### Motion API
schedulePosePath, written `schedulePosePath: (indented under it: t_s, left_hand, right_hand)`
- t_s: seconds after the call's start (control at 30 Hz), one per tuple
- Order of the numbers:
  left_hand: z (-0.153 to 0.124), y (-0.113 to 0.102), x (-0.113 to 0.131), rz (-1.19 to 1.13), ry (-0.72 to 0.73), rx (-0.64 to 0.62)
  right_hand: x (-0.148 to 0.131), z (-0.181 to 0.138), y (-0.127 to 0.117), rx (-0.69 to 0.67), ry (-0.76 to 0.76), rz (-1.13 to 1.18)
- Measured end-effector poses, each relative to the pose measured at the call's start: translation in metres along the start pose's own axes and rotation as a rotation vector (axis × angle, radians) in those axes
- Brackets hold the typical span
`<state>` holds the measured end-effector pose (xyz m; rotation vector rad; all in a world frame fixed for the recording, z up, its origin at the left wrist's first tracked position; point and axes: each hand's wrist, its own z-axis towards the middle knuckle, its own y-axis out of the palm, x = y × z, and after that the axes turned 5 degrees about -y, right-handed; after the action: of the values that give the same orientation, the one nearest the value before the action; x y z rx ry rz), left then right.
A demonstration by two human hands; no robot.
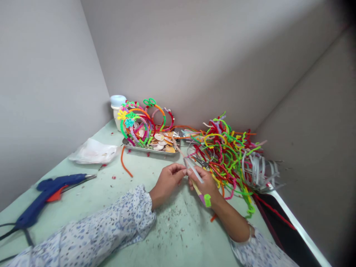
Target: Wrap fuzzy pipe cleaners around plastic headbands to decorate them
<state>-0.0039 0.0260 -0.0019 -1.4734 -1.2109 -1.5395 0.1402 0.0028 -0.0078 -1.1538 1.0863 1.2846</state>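
My right hand is closed around a headband, a bent strip of whitish plastic. Part of the band is covered in fuzzy pale yellow and purple, with a bright green tuft near my wrist. A pale pink pipe cleaner sticks up and away from its far end. My left hand pinches at the band with thumb and forefinger, fingertips almost meeting those of the right. Whatever sits between the left fingertips is too small to make out.
A metal tray bears finished colourful headbands and round discs. Tangled pipe cleaners and bare plastic bands lie right, with scissors among them. A blue glue gun, plastic bag and lidded container stand left.
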Motion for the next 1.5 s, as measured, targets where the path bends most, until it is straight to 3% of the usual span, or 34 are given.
schedulePosePath:
  t_s: [0.33,0.6,1.03,1.5]
  left_hand:
    - [0.001,-0.002,-0.003,-0.003,0.014,0.062]
    - [-0.004,0.002,0.009,0.062,0.033,0.092]
    - [-0.004,0.001,0.006,0.038,0.029,0.093]
    - [-0.002,0.000,0.003,0.067,0.013,0.099]
  right_hand:
    - [-0.002,-0.001,0.001,0.000,0.020,-0.038]
    - [-0.003,0.000,0.002,-0.024,0.018,-0.021]
    - [0.005,0.005,-0.001,-0.095,0.138,0.111]
    - [0.004,0.004,-0.001,-0.096,0.119,0.150]
